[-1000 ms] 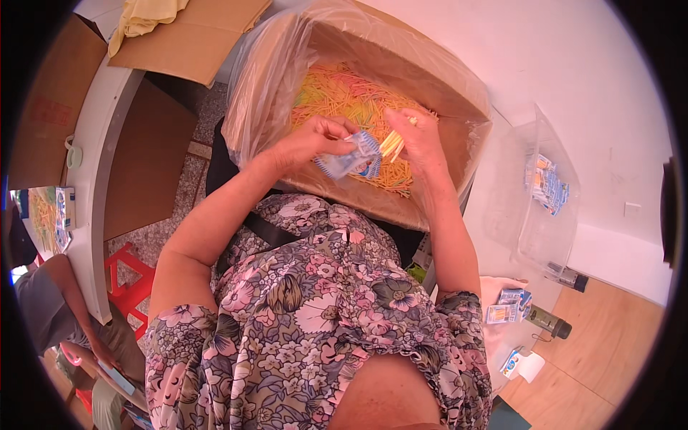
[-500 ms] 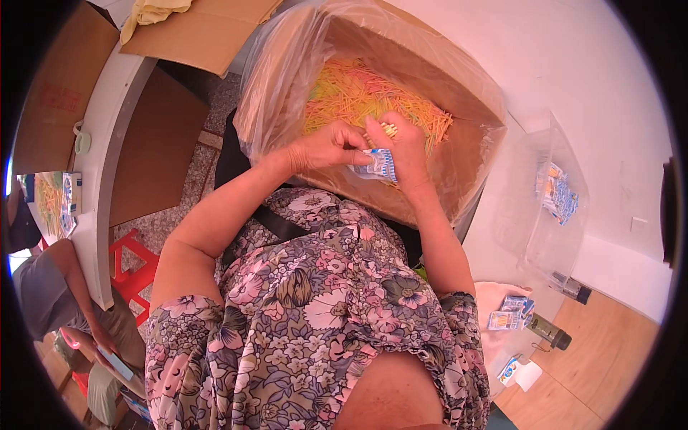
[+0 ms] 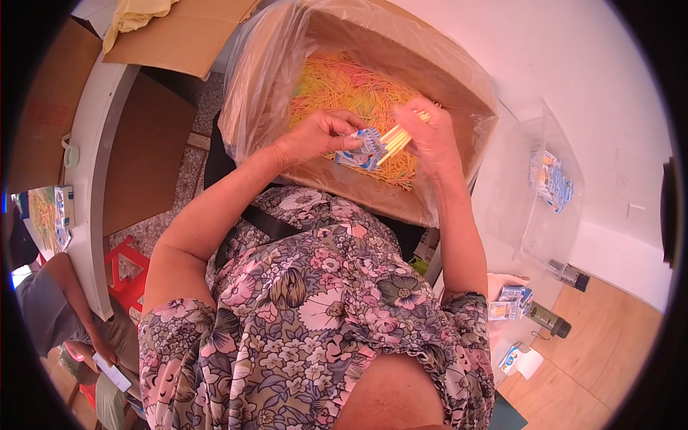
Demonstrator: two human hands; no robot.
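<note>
Both hands lifting slightly, left hand (image 3: 315, 136) pinching small blue-and-white packet (image 3: 360, 149), right hand (image 3: 428, 136) gripping yellow sticks (image 3: 396, 138), pushing them into it

A small blue-white packet (image 3: 360, 149) takes yellow sticks (image 3: 396, 136) (a tilted bunch) above the box.

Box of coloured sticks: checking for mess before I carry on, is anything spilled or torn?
Nothing stands out. The sticks lie inside the lined box; the left hand holds a small packet, the right hand a few sticks.
</note>
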